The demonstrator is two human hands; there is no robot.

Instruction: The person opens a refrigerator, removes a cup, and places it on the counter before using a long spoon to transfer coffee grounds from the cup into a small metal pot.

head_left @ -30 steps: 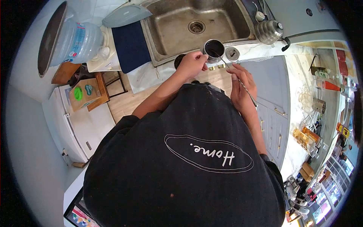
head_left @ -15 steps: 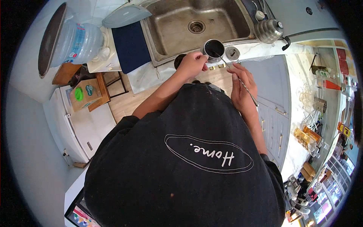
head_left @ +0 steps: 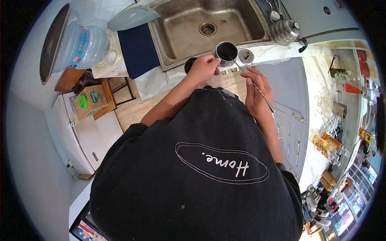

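Observation:
A metal cup [head_left: 217, 45] holding dark liquid stands at the front rim of the sink. My left hand [head_left: 204, 69] is closed at the cup's near left side, fingers curled against it; the exact grip is hidden. Between the thumb and fingers of my right hand [head_left: 259, 90] is a long thin metal spoon [head_left: 266, 100]. Its lower end dips into the dark liquid, and its handle end sticks out past my palm. Just right of the cup sits a round metal lid [head_left: 246, 56]. A dark round object [head_left: 189, 65] is partly hidden behind my left hand.
Beyond the cup is a steel sink [head_left: 181, 44] with a round drain. A steel kettle [head_left: 284, 33] stands at its right, and a dark blue mat [head_left: 138, 50] lies at its left. Farther left is a large water bottle [head_left: 82, 46]. Grey cabinets [head_left: 287, 88] stand to the right.
The view has shifted very slightly. Both hands, the cup and the spoon keep nearly the same positions.

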